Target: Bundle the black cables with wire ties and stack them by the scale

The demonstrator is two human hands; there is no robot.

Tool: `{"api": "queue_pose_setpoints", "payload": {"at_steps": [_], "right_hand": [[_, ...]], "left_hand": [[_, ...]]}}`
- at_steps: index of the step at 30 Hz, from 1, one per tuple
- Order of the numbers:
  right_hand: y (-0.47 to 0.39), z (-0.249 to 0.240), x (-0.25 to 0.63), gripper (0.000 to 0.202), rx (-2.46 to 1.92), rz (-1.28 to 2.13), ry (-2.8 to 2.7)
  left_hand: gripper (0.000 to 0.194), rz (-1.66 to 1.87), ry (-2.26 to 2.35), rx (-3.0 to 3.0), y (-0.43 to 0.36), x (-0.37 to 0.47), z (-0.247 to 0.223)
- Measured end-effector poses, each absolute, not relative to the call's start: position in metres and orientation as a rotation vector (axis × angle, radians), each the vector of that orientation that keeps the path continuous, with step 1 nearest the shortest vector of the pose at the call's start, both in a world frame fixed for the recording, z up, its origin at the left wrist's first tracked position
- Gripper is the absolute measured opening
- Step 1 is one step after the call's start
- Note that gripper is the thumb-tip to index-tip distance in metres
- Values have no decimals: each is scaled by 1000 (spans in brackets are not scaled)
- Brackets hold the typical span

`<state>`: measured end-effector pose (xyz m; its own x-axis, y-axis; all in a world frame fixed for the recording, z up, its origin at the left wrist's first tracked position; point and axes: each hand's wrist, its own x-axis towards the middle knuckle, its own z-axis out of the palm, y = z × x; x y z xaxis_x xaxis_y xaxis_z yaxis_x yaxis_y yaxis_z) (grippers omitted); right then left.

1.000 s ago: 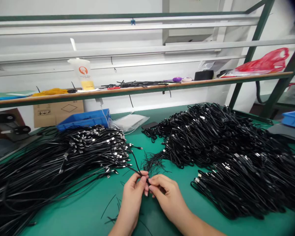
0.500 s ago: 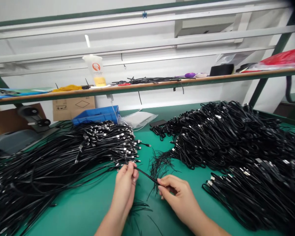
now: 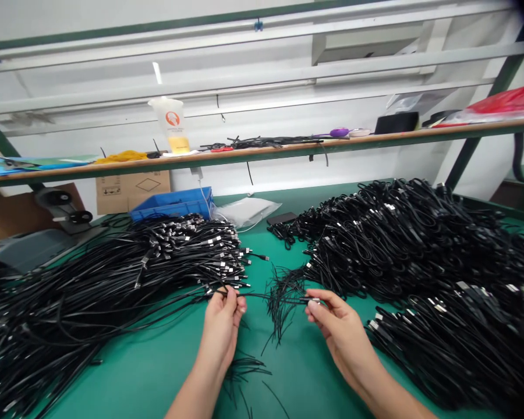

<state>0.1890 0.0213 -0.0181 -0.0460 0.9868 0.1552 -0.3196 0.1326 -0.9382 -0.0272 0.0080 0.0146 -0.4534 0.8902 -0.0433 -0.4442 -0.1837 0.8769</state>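
Between my two hands runs a black USB cable [image 3: 258, 295], stretched nearly level above the green table. My left hand [image 3: 225, 314] pinches it between thumb and fingers, beside the left pile of loose cables [image 3: 126, 273] with silver plugs. My right hand [image 3: 338, 323] is closed on the cable's other end, where a small metal plug shows at the fingertips. Below and behind the cable lies a bunch of thin black ties [image 3: 283, 291], and more short ties [image 3: 248, 369] lie near my left forearm. Bundled cables [image 3: 454, 331] are heaped to the right of my right hand.
A big heap of coiled cables [image 3: 397, 233] fills the back right. A blue bin [image 3: 172, 203], a plastic bag [image 3: 247, 210] and a dark flat phone-like object [image 3: 282, 219] stand at the back. Above runs a shelf [image 3: 262, 151] holding a drink cup [image 3: 170, 125] and more ties.
My right hand has moved right and slightly up along the cable to its plug end. The cable has gone from slanting down to nearly level. My left hand has barely moved.
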Motion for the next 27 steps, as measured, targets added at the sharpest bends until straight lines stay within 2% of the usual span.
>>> {"api": "queue_pose_setpoints", "payload": {"at_steps": [4, 8, 12, 15, 20, 27], "right_hand": [[25, -11, 188, 41, -696, 1580, -581], [26, -8, 183, 38, -668, 1658, -379], [25, -10, 179, 39, -711, 1531, -576], [23, -11, 180, 41, -829, 1284, -937], [15, -9, 182, 27, -856, 903, -1451], [9, -16, 174, 11, -876, 966, -1349]], "left_hand": [[51, 1769, 1095, 667, 7, -6, 6], [47, 1772, 1122, 811, 5, 13, -3], [43, 1680, 1165, 941, 4, 27, -10], [46, 1563, 1192, 988, 2, 34, -12], [46, 1448, 1176, 1040, -3, 38, -12], [44, 1441, 1156, 1043, -12, 44, -4]]}}
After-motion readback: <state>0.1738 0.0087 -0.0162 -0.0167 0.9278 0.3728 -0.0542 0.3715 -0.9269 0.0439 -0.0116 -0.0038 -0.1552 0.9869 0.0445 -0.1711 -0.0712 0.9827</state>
